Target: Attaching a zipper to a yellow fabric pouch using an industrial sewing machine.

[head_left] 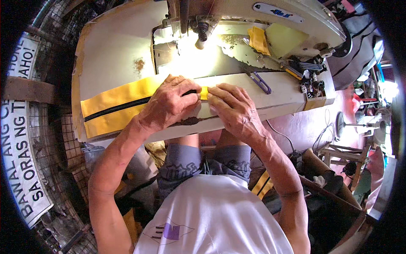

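A long yellow fabric strip with a black zipper (114, 106) along its middle lies on the left of the sewing table (110, 46). My left hand (171, 103) is closed over the strip's right end, fingers pinched on the zipper. Close beside it, my right hand (234, 106) pinches a small yellow fabric tab (204, 92) at the zipper's end. The fingers partly hide where tab and zipper meet. Just beyond both hands stands the sewing machine (241, 12), its needle area washed out by bright lamp light.
Purple thread snips (260, 82) lie right of my hands. Behind are folded yellow fabric pieces (258, 40) and a yellow-black screwdriver (292, 72). A wooden tray of metal bobbins (312, 95) sits at the right edge. Another yellow zipper strip (263, 185) hangs below the table.
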Motion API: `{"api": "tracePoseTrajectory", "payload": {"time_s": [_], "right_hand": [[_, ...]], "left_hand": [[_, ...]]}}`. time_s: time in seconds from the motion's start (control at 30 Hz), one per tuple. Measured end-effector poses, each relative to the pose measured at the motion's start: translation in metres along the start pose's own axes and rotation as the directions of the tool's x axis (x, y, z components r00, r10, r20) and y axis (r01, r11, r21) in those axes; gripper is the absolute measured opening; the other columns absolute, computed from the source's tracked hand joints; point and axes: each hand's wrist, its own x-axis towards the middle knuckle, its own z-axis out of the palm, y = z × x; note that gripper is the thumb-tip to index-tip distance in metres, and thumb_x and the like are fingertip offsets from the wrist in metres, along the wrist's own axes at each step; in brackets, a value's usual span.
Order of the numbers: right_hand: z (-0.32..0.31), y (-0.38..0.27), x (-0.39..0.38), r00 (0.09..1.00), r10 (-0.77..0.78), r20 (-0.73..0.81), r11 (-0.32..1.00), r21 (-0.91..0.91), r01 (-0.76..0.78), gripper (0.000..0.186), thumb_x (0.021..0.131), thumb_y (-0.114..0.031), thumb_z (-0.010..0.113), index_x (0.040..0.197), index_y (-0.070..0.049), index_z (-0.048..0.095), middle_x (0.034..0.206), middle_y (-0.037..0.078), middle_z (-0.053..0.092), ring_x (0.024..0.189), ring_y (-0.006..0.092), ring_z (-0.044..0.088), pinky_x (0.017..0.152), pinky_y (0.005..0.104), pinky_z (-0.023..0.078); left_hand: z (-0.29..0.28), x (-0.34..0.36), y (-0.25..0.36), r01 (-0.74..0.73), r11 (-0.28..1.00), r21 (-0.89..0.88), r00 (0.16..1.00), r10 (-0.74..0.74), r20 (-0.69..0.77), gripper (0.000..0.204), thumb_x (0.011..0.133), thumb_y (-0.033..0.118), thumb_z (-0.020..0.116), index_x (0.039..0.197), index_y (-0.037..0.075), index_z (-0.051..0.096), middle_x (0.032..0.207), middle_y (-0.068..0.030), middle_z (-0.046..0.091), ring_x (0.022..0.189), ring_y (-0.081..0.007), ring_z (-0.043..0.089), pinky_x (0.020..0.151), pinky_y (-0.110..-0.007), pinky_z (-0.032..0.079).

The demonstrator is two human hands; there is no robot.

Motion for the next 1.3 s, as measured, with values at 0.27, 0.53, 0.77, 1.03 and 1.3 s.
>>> {"api": "tracePoseTrajectory", "payload": {"time_s": [0.27,0.53,0.77,1.03,1.3], "right_hand": [[0.006,-0.005,-0.001,0.99,0.058,-0.132,0.996,0.069,-0.05,0.024,0.079,-0.008,0.071,0.103,-0.003,0.068,0.109,0.01,0.066,0.105,0.0299,0.061,0.09,0.0419,0.049],[0.024,-0.003,0.04,0.997,-0.012,-0.077,0.998,0.061,0.016,0.03,0.073,-0.01,0.065,0.101,-0.002,0.067,0.109,0.012,0.066,0.1,0.0307,0.062,0.087,0.0421,0.05],[0.035,0.015,0.075,0.997,0.041,0.063,0.996,0.071,-0.046,0.036,0.074,-0.01,0.059,0.109,-0.006,0.062,0.106,0.012,0.064,0.094,0.0303,0.061,0.081,0.0427,0.048],[0.056,0.036,0.086,0.999,-0.025,-0.023,0.999,-0.045,0.024,0.031,0.082,-0.009,0.06,0.113,-0.008,0.062,0.086,0.011,0.065,0.073,0.0276,0.064,0.061,0.0379,0.052],[0.061,0.037,0.087,0.996,-0.001,-0.091,1.0,0.006,0.001,0.031,0.083,-0.006,0.059,0.114,-0.007,0.062,0.081,0.013,0.064,0.067,0.0296,0.063,0.06,0.0399,0.052]], "left_hand": [[-0.004,0.003,0.005,-0.019,0.998,0.06,1.0,0.019,0.013,0.012,0.074,0.012,0.068,0.083,0.006,0.063,0.097,-0.0073,0.061,0.092,-0.0253,0.062,0.083,-0.04,0.047],[-0.02,-0.013,-0.018,0.114,0.981,0.157,0.993,-0.118,0.015,0.009,0.08,0.012,0.066,0.085,0.005,0.064,0.097,-0.0091,0.061,0.093,-0.028,0.059,0.085,-0.04,0.045],[-0.03,-0.006,-0.053,0.123,0.966,0.229,0.99,-0.134,0.033,0.023,0.078,0.011,0.068,0.099,0.002,0.064,0.104,-0.0135,0.06,0.103,-0.0316,0.057,0.095,-0.043,0.045],[-0.029,0.001,-0.082,0.003,0.974,0.226,0.999,-0.011,0.034,0.028,0.075,0.011,0.066,0.101,0.001,0.066,0.11,-0.0134,0.06,0.109,-0.0328,0.056,0.098,-0.044,0.046],[-0.025,-0.001,-0.093,0.011,0.978,0.21,0.998,-0.025,0.065,0.029,0.077,0.01,0.067,0.105,0.0,0.064,0.118,-0.0163,0.057,0.111,-0.0334,0.056,0.097,-0.043,0.047]]}}
